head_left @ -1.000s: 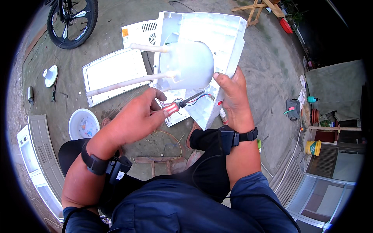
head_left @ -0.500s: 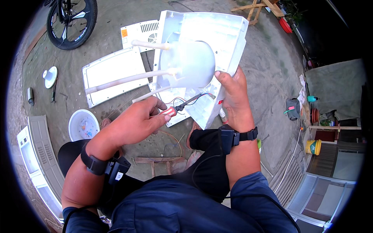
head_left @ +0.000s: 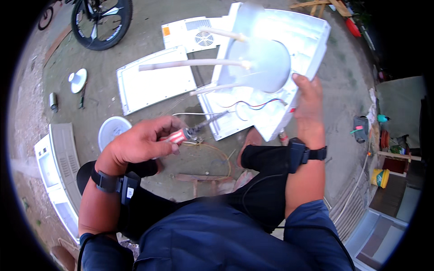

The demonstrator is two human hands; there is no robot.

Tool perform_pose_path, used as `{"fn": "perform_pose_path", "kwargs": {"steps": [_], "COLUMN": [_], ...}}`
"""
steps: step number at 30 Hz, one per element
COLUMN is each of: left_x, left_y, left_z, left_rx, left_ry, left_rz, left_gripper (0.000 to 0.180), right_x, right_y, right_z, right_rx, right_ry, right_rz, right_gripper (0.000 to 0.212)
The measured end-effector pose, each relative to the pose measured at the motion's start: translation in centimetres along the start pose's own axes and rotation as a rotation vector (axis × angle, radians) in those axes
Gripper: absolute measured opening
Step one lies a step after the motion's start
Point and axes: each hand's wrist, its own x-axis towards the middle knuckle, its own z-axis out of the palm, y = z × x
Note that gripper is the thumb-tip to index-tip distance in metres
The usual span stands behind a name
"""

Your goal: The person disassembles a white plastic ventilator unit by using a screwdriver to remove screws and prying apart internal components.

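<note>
My left hand (head_left: 138, 141) is closed around the red handle of a screwdriver (head_left: 177, 136). Its dark shaft points up and right, its tip apart from the housing. Gripped at its right edge by my right hand (head_left: 310, 100), a white plastic housing (head_left: 312, 39) is held tilted, its hollow inside showing. A rounded whitish tank (head_left: 271, 67) sits inside it, and several pale tubes, one a long tube (head_left: 181, 66), stick out to the left. Thin coloured wires (head_left: 261, 106) hang at the housing's lower part. Motion blurs the housing's top and my right fingers.
Flat white panels (head_left: 153, 83) and a vented panel (head_left: 190, 34) lie on the ground beyond my hands. A white basin (head_left: 113, 128) stands at left, near a long beige casing (head_left: 63, 158). A bicycle wheel (head_left: 101, 25) is at far left; a yellow bucket (head_left: 379, 178) stands at right.
My left hand has drawn the screwdriver left, away from the housing and wires. My right hand has shifted the housing to the right. The whole view has also swung somewhat.
</note>
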Motion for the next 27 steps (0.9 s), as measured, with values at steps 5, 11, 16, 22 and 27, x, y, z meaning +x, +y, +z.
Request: {"fn": "perform_pose_path", "kwargs": {"steps": [5,11,16,22,27], "left_x": [-5.9,-10.0,-8.1,-3.1,-0.4], "left_y": [2.0,-1.7,1.5,4.7,3.5], "left_z": [-4.5,-9.9,-6.9,-2.4,0.7], "left_rx": [0.120,1.187,1.010,0.707,0.522], "left_ry": [0.269,0.476,0.509,0.352,0.367], "left_rz": [-0.064,-0.640,-0.330,0.123,0.252], "left_gripper": [0.034,0.030,0.031,0.040,0.041], "right_x": [0.2,0.4,0.2,0.7,0.4], "right_y": [-0.1,0.2,0.3,1.2,0.8], "right_z": [-0.3,-0.7,0.1,-0.8,-0.3], "right_rx": [-0.020,0.012,0.056,0.055,0.079], "right_ry": [0.136,0.069,0.067,0.120,0.035], "right_rz": [0.050,0.024,0.060,0.120,0.089], "right_gripper": [0.061,0.063,0.052,0.062,0.062]}}
